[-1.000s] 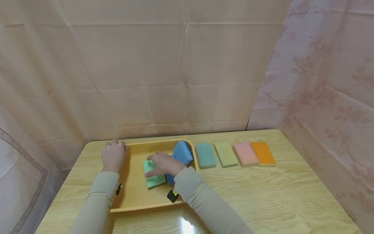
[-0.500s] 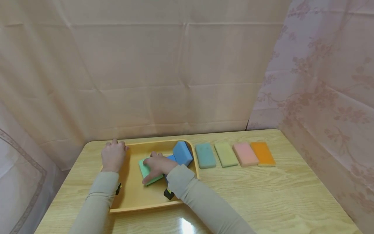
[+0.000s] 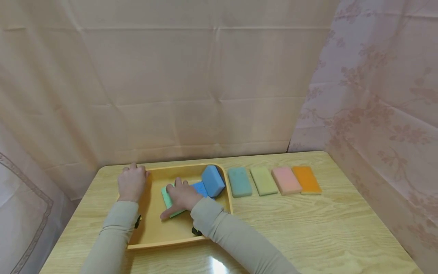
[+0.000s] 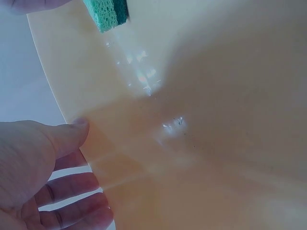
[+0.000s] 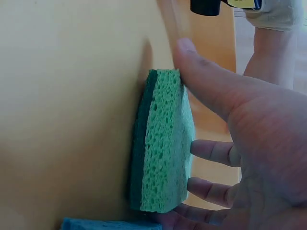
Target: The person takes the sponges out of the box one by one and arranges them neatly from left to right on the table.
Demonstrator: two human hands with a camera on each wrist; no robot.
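Observation:
A light green sponge (image 5: 165,139) with a dark green scouring layer lies in a yellow tray (image 3: 150,238). My right hand (image 3: 183,196) is over the sponge, its thumb at one edge and its fingers against the upper face and far edge, holding it. In the head view this hand hides part of the sponge. My left hand (image 3: 132,182) grips the tray's left rim; in the left wrist view its thumb presses on the rim and the fingers are on the outer side. Two blue sponges are at the tray's right: one lies flat (image 3: 200,188), one leans on the wall (image 3: 213,180).
Right of the tray, on the wooden table (image 3: 308,236), a row runs from a teal sponge (image 3: 239,182) through a pale yellow sponge (image 3: 264,181) and a pink sponge (image 3: 286,180) to an orange sponge (image 3: 306,179). A beige curtain (image 3: 164,76) hangs behind.
My right hand has moved left and closed around the green sponge, which has slid left within the tray. More of the flat blue sponge shows. The left hand stays on the rim.

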